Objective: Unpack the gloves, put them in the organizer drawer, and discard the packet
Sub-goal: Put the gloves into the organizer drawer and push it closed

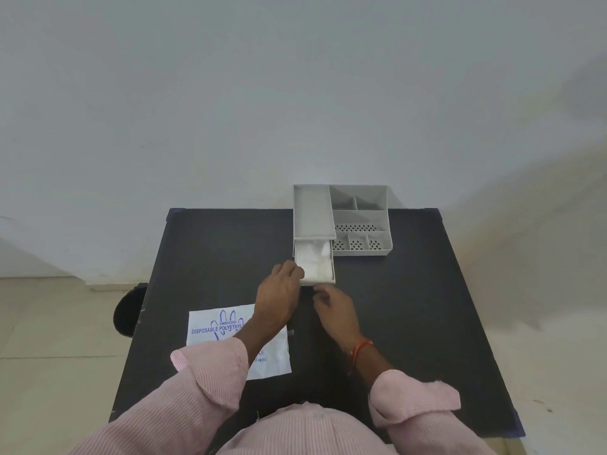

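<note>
A grey plastic desk organizer (359, 221) stood at the far edge of the black bench (410, 307), a little right of centre, its open compartments perforated along the bottoms. From its left section the drawer (316, 269) was pulled out toward the person, and the clear polyethylene gloves (313, 262) lay inside it as a pale crumpled heap. The left hand (279, 297) rested at the drawer's near left corner, fingers curled against its front edge and touching it; whether they truly gripped it I could not tell. The right hand (335, 310) hovered just in front of the drawer, fingers loosely bent and holding nothing, an orange thread band (359, 349) at the wrist. The white packet (213, 326), printed in blue with a hand outline and the words DISPOSABLE POLYETHYLENE, lay flat near the bench's left edge, partly under the left forearm. Both forearms wore pink striped sleeves (203, 382). A dark round bin (126, 310) stood on the floor just beside the bench's left edge
</note>
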